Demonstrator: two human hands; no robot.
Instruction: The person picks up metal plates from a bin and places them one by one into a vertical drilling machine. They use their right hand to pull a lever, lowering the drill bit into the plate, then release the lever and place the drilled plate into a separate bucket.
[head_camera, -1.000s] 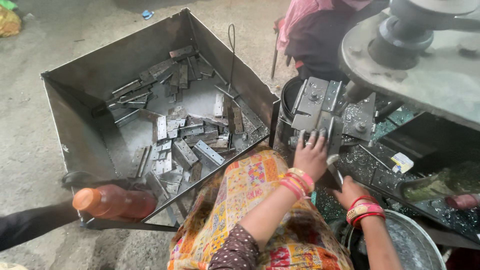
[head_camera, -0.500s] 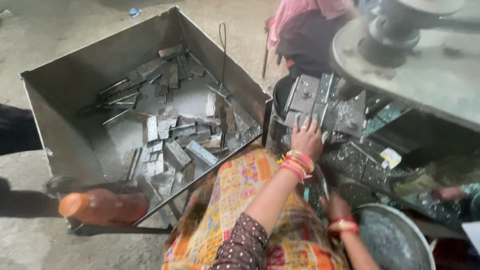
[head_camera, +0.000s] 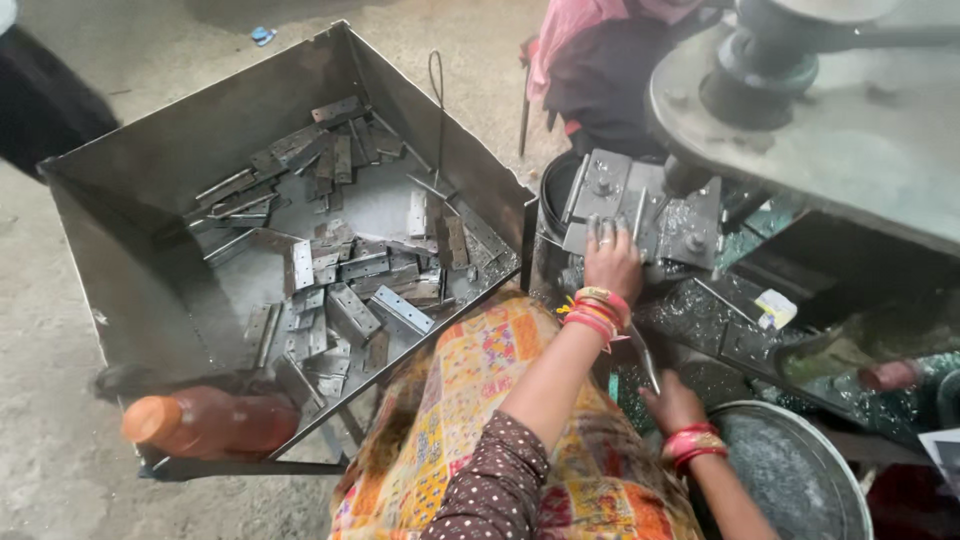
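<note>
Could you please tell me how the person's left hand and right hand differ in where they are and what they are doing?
The left hand reaches up, fingers spread flat on the grey metal plates at the machine; the right hand sits lower, near the round metal basin. The left hand shows fully; the right hand is curled, and whether it holds anything is unclear. Both wrists wear red and orange bangles.
</note>
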